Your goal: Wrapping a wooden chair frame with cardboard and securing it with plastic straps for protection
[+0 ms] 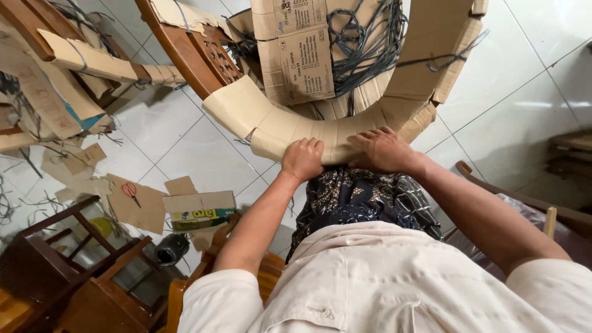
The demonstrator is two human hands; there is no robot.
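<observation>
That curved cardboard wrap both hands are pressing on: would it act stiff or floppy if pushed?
The cardboard wrap probably flexes rather than staying rigid: it follows the chair's curve in creased segments. It is likely light, being thin sheet. Under the left hand and right hand it may spring back if released, since both press it flat.

a flat brown printed carton panel (299, 52) lies above; a green-yellow box (200, 217) on the floor.

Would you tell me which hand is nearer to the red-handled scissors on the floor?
Left. The left hand is nearer the red-handled scissors; the right hand is farther away.
</observation>
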